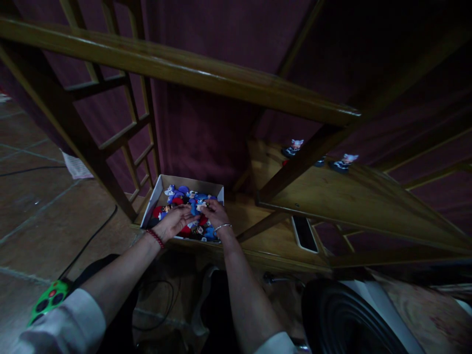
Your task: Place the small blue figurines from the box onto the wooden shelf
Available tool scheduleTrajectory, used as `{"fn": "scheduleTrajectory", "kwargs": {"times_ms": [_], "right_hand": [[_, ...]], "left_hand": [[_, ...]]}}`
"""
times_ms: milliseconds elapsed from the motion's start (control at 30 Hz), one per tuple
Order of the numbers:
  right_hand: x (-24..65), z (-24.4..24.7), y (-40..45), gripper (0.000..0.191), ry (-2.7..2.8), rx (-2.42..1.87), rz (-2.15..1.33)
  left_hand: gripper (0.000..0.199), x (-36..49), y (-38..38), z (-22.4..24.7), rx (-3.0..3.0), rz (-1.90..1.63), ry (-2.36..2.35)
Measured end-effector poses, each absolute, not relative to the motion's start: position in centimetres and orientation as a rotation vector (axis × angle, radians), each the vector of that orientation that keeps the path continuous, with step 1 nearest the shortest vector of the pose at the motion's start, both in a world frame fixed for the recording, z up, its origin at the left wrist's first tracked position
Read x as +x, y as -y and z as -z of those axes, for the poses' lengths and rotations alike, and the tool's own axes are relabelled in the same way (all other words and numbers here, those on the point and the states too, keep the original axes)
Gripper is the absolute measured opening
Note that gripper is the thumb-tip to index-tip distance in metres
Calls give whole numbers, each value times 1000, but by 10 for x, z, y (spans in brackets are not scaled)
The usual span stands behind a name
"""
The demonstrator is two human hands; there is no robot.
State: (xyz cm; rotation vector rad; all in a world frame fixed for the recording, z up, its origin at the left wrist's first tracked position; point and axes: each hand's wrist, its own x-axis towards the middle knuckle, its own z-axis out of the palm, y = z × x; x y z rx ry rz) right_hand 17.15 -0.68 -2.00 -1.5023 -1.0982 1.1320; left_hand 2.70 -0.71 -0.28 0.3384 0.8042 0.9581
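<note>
A white cardboard box [151, 200] sits on the low wooden shelf, filled with several small figurines [180, 194] in red, blue, purple and black. Over the middle of the box is my left hand [176, 221], palm partly turned up, fingers apart and extended toward the right. My right hand [216, 214] reaches in from the box's right side, its fingers curled beside a small white and blue figurine [201, 204]. Whether those fingers grip it is too dark to tell. The two hands are close together but apart.
Several figurines [344, 163] stand on the raised wooden shelf [324, 191] at right. A dark, white-edged tray [304, 234] lies on the lower shelf. Wooden rails [184, 69] cross above the hands. A black round stool [346, 319] and a green controller-like object [51, 299] are nearer.
</note>
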Motion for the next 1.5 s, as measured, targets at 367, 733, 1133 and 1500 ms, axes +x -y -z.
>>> {"fn": "scheduleTrajectory", "kwargs": {"times_ms": [367, 733, 1133, 1500], "right_hand": [[169, 15, 7, 27, 1177, -1504, -1061], [171, 14, 6, 28, 1200, -1512, -1048], [169, 10, 7, 35, 1106, -1444, -1111], [171, 11, 7, 36, 1092, -1445, -1120]], "left_hand": [[17, 25, 7, 6, 281, -983, -793], [18, 27, 8, 5, 215, -992, -760], [16, 29, 10, 5, 210, -1036, -691], [13, 30, 10, 4, 221, -1043, -717]]}}
